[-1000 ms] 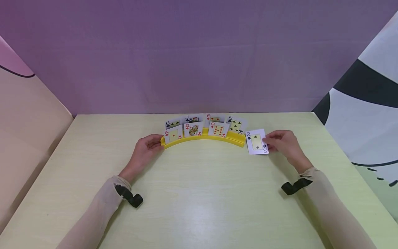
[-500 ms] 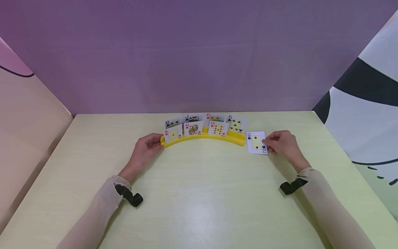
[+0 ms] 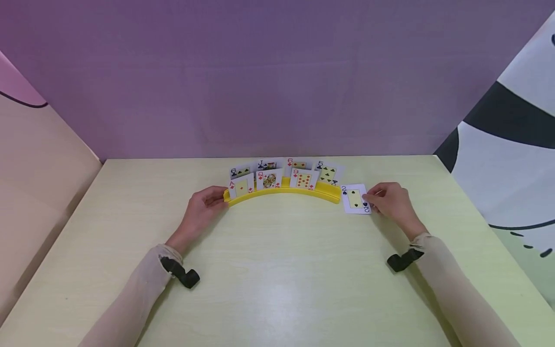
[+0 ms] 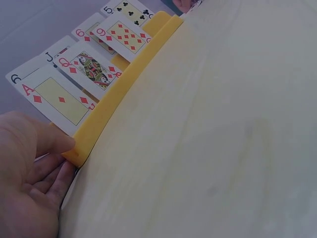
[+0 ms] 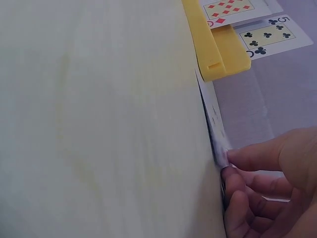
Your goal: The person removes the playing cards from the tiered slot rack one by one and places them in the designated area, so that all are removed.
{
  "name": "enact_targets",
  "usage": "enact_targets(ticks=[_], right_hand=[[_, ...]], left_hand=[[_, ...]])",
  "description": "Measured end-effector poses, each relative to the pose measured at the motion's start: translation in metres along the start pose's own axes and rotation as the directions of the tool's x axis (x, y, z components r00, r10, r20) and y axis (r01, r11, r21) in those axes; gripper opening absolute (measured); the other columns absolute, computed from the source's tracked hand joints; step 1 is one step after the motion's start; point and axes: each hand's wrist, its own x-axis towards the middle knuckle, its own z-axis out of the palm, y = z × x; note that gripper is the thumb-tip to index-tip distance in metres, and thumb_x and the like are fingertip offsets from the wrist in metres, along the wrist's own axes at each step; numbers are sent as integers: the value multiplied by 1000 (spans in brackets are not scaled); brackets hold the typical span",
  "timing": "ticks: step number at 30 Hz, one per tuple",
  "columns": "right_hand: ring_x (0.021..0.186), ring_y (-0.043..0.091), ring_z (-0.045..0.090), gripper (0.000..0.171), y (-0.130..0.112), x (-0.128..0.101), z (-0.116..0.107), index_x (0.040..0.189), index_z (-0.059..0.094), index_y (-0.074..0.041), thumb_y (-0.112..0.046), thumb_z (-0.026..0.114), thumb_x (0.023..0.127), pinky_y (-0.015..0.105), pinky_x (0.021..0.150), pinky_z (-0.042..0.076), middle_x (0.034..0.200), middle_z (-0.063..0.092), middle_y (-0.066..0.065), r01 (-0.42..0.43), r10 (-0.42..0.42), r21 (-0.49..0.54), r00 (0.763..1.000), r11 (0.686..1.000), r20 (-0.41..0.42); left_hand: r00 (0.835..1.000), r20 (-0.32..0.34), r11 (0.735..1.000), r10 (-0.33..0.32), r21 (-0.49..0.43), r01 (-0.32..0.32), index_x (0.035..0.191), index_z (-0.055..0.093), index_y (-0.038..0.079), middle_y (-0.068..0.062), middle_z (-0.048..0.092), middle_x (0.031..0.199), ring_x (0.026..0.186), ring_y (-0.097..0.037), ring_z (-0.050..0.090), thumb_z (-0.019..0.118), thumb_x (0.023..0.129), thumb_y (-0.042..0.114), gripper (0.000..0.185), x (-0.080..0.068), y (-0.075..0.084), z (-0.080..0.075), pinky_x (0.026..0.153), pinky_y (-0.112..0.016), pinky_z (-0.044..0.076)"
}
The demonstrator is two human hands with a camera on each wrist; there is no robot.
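Note:
A curved yellow card holder [image 3: 327,193] stands near the back of the table with playing cards in two rows. My left hand [image 3: 201,207] grips its left end, thumb [image 4: 57,141] on the front and fingers beneath the end. Just beyond the right end, my right hand [image 3: 393,202] pinches the two of spades [image 3: 354,200] by its right edge between thumb and fingers. In the right wrist view that card [image 5: 214,119] appears almost edge-on, low by the tabletop; whether it touches cannot be told. The ace of diamonds [image 4: 60,101] is the card closest to my left hand.
In the front row are also the queen of diamonds [image 3: 269,179] and nine of diamonds [image 3: 304,180]. Behind stand the six of clubs [image 3: 240,170], a jack [image 3: 270,164], the six of diamonds [image 3: 299,163] and five of clubs [image 3: 329,172]. A purple wall [image 3: 277,86] rises behind the table.
The two of spades has lowered a little and shifted slightly left with my right hand, coming closer to the holder's right end. My left hand stays in place.

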Motion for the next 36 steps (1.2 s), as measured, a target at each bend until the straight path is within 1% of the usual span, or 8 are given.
enact_targets(ticks=[6, 12, 18, 23, 31, 36], right_hand=[[77, 26, 55, 29, 1, 0, 3, 107, 66, 2, -24, 67, 95, 25, 56, 44, 94, 64, 19, -1, 1, -22, 1000, 1000, 1], [78, 28, 56, 25, 0, -1, 4, 103, 65, 2, -21, 67, 95, 28, 59, 43, 96, 66, 21, 23, -24, -47, 1000, 999, -15], [79, 28, 55, 24, -1, -3, 5, 102, 65, 2, -21, 67, 95, 28, 60, 43, 96, 65, 21, 18, -19, -57, 1000, 998, -18], [77, 28, 55, 24, -1, -3, 4, 102, 65, 2, -20, 66, 95, 28, 59, 42, 94, 66, 20, 23, -25, -53, 999, 998, -26], [73, 24, 56, 27, -3, -3, -1, 105, 64, 4, -21, 60, 97, 26, 56, 43, 87, 67, 16, 19, -20, -27, 1000, 999, -11], [69, 22, 56, 26, -10, -5, -4, 105, 65, 3, -21, 60, 98, 26, 54, 44, 83, 65, 13, 18, -18, -18, 1000, 1000, -18]], left_hand=[[1000, -1, 1000, -6, 12, 6, 125, 62, -7, -23, 63, 127, 115, -33, 62, 65, 90, -10, 35, -2, -1, 0, 91, -20, 54], [1000, 3, 1000, -11, 15, 11, 126, 62, -6, -22, 62, 128, 114, -32, 62, 65, 90, -9, 36, -2, -1, -1, 90, -20, 55], [1000, 7, 1000, -1, 28, 1, 126, 62, -6, -23, 62, 127, 114, -32, 62, 66, 90, -9, 36, -1, -1, -1, 91, -20, 55], [1000, 10, 1000, 10, 28, -10, 125, 62, -6, -22, 63, 126, 114, -32, 63, 66, 90, -10, 36, -1, -1, -1, 90, -21, 55], [1000, 5, 1000, 4, 25, -4, 126, 61, -6, -24, 62, 127, 114, -33, 62, 66, 90, -10, 36, -1, 1, 0, 91, -19, 54], [1000, -1, 1000, 5, 29, -5, 125, 62, -6, -23, 63, 127, 114, -33, 62, 65, 90, -9, 36, -1, 0, 0, 91, -20, 54]])
